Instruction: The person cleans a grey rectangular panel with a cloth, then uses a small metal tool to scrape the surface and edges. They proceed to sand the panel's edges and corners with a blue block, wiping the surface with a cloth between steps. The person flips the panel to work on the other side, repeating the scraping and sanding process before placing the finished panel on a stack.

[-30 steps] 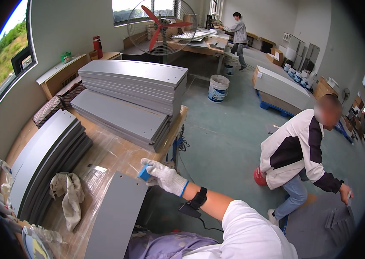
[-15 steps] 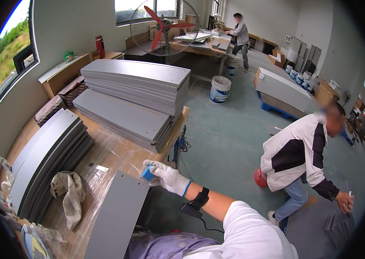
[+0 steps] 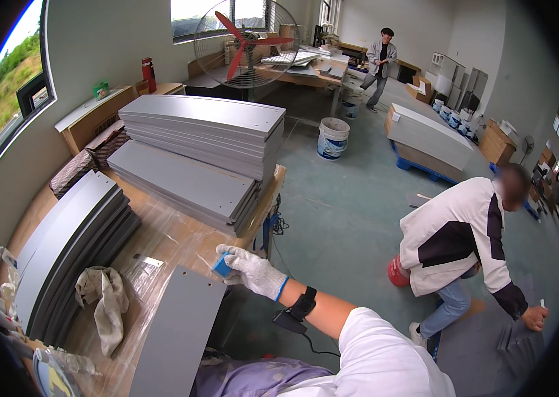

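Observation:
My right hand (image 3: 257,272), in a white knitted glove with a blue cuff, is closed round a small blue block (image 3: 222,266). It hovers by the far right corner of a flat grey panel (image 3: 180,324); whether the block touches the panel I cannot tell. Two small holes show near that panel's far end. A black band with a cable is strapped round my right wrist. My left hand is out of view. To the panel's left lie a crumpled beige cloth (image 3: 103,301) and a small metal plate (image 3: 148,261) on the film-covered table (image 3: 177,237).
Stacks of grey boards (image 3: 203,109) fill the table's far side, with another curved-looking stack (image 3: 61,245) at left. Behind them stands a caged fan (image 3: 246,43). A co-worker (image 3: 451,238) bends over grey panels (image 3: 484,344) at right. A white bucket (image 3: 332,137) stands beyond the table.
The bending co-worker's hand has shifted slightly. The person at the far table has straightened up and brought their hands together. My right hand keeps its hold on the blue block, almost unmoved.

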A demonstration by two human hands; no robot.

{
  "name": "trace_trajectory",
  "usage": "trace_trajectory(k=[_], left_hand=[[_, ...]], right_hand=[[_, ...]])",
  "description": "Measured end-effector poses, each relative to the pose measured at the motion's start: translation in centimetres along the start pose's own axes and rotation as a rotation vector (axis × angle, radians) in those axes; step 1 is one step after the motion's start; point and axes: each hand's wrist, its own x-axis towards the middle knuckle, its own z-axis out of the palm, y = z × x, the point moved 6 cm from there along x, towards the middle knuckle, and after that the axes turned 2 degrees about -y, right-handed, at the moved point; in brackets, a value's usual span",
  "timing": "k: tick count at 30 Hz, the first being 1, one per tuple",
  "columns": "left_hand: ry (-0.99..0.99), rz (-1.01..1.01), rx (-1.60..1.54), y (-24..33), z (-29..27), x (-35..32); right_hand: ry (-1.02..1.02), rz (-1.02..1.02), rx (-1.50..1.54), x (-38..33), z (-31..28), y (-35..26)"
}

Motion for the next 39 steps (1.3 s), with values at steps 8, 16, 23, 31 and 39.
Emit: trace_trajectory(k=[8, 16, 23, 31, 39], left_hand=[[-0.062, -0.029, -0.059, -0.1, -0.4, 0.0], [-0.023, 0.12, 0.036, 0.5, 3.6, -1.7], [-0.017, 0.158, 0.05, 0.7, 4.4, -1.9], [-0.037, 0.094, 0.003, 0.7, 3.1, -1.4], [-0.073, -0.067, -0.026, 0.1, 0.5, -0.2]], right_hand=[[-0.007, 0.0, -0.037, 0.0, 0.1, -0.2], [0.017, -0.005, -0.041, 0.0, -0.3, 0.1], [0.021, 0.015, -0.032, 0.3, -1.1, 0.5], [0.05, 0.007, -0.07, 0.2, -0.9, 0.4], [0.042, -0.004, -0.061, 0.1, -1.2, 0.3]])
